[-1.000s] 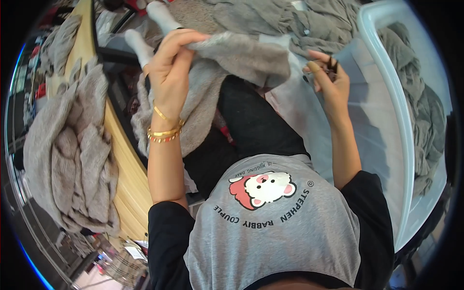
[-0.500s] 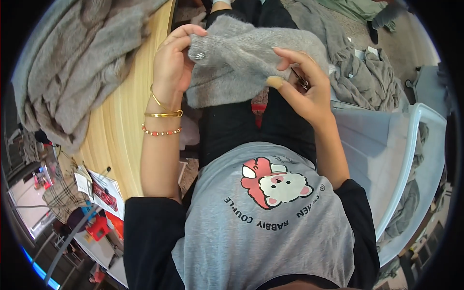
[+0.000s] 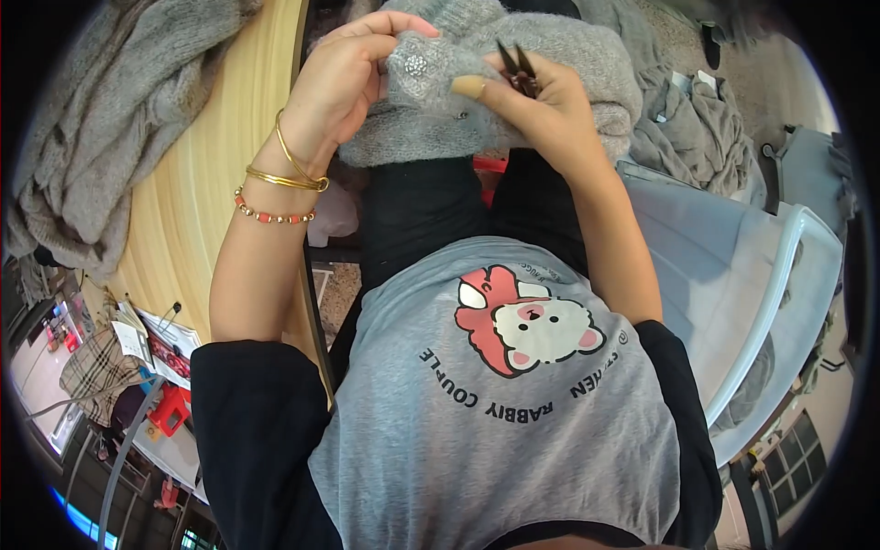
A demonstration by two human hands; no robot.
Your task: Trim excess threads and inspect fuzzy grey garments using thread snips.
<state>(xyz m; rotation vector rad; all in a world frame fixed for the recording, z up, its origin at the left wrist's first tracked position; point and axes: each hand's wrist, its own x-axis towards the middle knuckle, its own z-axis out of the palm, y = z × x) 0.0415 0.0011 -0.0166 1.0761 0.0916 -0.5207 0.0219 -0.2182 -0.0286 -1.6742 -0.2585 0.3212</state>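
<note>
A fuzzy grey knit garment (image 3: 587, 82) lies bunched across my lap. My left hand (image 3: 357, 69) is closed on a raised edge of it, fingertips beside a round, shiny silver button (image 3: 415, 66). My right hand (image 3: 550, 110) is closed around small dark thread snips (image 3: 518, 69), whose two points stick up apart past the fingers. The right thumb, with a yellowish cover on its tip, presses on the knit just right of the button. What the fingers do behind the cloth is hidden.
A wooden table (image 3: 197, 183) runs along my left, with more grey knitwear (image 3: 101, 119) heaped on it. To the right stands a translucent plastic bin (image 3: 697, 284) with grey cloth showing through its side. Another grey garment pile (image 3: 697, 147) lies beyond the bin.
My left hand has lifted the buttoned edge up and toward the middle. My right hand has moved left and up onto the knit, and the snips' points now face up.
</note>
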